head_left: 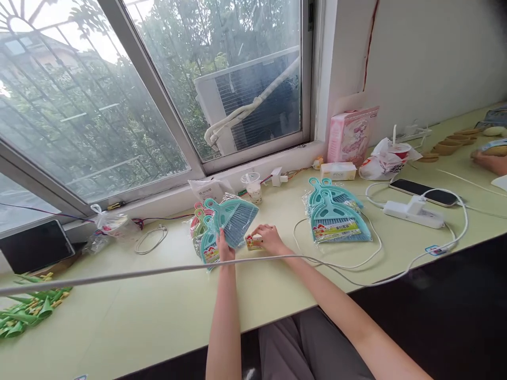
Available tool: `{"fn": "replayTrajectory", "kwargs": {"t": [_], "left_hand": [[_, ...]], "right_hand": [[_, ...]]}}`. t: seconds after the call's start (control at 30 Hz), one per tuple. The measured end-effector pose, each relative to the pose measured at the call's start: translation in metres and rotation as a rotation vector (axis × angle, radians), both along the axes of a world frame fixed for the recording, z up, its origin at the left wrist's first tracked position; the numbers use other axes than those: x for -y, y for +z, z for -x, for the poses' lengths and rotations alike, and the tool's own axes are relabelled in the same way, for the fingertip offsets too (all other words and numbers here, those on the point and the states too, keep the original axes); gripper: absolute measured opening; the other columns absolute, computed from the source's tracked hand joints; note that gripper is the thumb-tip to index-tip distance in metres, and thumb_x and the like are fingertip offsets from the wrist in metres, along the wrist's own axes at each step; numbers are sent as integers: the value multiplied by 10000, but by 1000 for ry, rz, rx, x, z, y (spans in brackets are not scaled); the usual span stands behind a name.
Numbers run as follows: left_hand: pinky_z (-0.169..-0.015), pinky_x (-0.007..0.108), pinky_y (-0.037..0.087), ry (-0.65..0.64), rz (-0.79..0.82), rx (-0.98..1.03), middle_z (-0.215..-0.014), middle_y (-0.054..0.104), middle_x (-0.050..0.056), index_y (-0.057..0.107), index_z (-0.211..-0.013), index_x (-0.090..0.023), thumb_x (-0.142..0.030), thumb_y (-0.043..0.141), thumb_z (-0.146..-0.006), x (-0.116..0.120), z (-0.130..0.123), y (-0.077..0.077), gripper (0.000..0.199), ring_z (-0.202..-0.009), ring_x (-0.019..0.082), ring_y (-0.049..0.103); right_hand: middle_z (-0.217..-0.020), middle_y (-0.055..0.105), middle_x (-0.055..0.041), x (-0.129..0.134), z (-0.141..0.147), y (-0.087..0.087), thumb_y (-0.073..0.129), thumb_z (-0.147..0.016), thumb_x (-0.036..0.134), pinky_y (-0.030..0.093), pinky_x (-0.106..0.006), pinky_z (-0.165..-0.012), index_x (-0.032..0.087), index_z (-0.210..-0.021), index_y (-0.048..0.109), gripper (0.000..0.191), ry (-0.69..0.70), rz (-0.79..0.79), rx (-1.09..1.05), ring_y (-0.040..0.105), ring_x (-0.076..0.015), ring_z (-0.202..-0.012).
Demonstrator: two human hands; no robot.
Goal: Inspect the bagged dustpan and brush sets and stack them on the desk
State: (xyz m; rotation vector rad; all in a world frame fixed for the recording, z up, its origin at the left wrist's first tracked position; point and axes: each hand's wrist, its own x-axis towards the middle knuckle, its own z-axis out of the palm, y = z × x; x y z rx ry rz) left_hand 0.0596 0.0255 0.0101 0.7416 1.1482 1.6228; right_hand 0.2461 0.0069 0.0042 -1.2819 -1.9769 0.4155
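Observation:
My left hand (225, 248) grips a teal dustpan-and-brush set (237, 216), tilted above the table with its blue bristles to the right. Fingers bent, my right hand (272, 238) is on a small stack of printed label cards (253, 243) just right of the set. Behind the left hand lie more plastic-wrapped dustpan sets (208, 248), teal and pink. Farther right is a pile of teal wrapped dustpan sets (336, 224), the front one with a yellow printed label across its bristles.
A white cable (166, 270) crosses the view in front of my left wrist. A plastic cup (252, 187) stands near the sill. To the right are a power strip (414, 214) and a phone (423, 192). Another person's hand (489, 161) shows at the right edge.

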Motion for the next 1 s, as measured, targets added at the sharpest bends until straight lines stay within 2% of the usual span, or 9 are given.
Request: {"fn": "replayTrajectory", "kwargs": {"t": [0.1, 0.2, 0.33, 0.43, 0.57, 0.67, 0.73, 0.83, 1.0], "left_hand": [[-1066, 362, 481, 132, -36, 124, -1460, 524, 62, 502, -1361, -240, -433, 463, -976, 9, 1, 9, 433, -1345, 202, 498], [-1047, 345, 490, 114, -81, 194, -1399, 580, 83, 545, -1324, -195, -388, 414, -1009, 17, 1, 14, 393, -1294, 196, 544], [-1024, 332, 498, 78, -82, 314, -1319, 639, 85, 617, -1234, -195, -383, 499, -984, 22, -4, 16, 334, -1252, 202, 574], [-1008, 320, 505, 41, -84, 375, -1282, 662, 73, 646, -1193, -204, -384, 565, -950, 24, -11, 17, 313, -1244, 203, 579], [-987, 321, 516, -22, -61, 397, -1309, 647, 77, 640, -1221, -213, -370, 569, -945, 25, -20, 19, 326, -1245, 212, 579], [-994, 344, 515, -66, -62, 397, -1337, 629, 84, 618, -1259, -208, -366, 577, -937, 26, -24, 19, 361, -1228, 220, 593], [-1012, 361, 503, -98, -68, 386, -1337, 627, 100, 610, -1273, -189, -378, 571, -938, 26, -24, 18, 387, -1217, 228, 603], [-1045, 389, 482, -111, -50, 376, -1325, 632, 126, 625, -1258, -156, -393, 525, -956, 27, -24, 19, 396, -1240, 252, 588], [-1083, 432, 458, -175, -80, 357, -1322, 638, 118, 653, -1245, -200, -493, 481, -955, 27, -22, 20, 447, -1308, 287, 530]], "right_hand": [[-883, 733, -41, 1, -6, -4, 740, -804, 225, 344, -372, -893, 225, -816, 723, 20, -29, 67, 122, 631, -201, -910], [-873, 722, -53, -9, -21, -8, 604, -895, 297, 366, -344, -848, 213, -847, 705, 139, -242, 102, -30, 629, -194, -861], [-1223, 609, -181, -24, -46, -6, 422, -949, 434, 424, -393, -883, 157, -1242, 570, 429, -657, -54, -363, 571, -269, -1082], [-1384, 469, -230, -18, -48, 4, 376, -961, 444, 380, -472, -1000, 127, -1350, 466, 509, -761, -271, -410, 452, -306, -1266], [-1189, 599, -149, 5, -24, 15, 401, -959, 460, 415, -468, -972, 202, -1097, 616, 362, -527, -281, -403, 554, -283, -1119], [-881, 665, -84, 14, 0, 12, 443, -927, 529, 510, -381, -757, 203, -912, 624, 373, -177, 26, -577, 638, -213, -771], [-801, 669, -52, 14, 11, 7, 532, -858, 589, 516, -329, -614, 201, -886, 599, 395, -7, 278, -763, 632, -177, -621], [-851, 689, -38, 8, 15, 1, 659, -744, 624, 552, -322, -627, 216, -929, 570, 457, 14, 453, -1056, 679, -176, -659], [-929, 713, -43, 0, 5, 5, 751, -692, 570, 562, -376, -886, 221, -943, 627, 448, 68, 452, -1212, 695, -193, -889]]}}
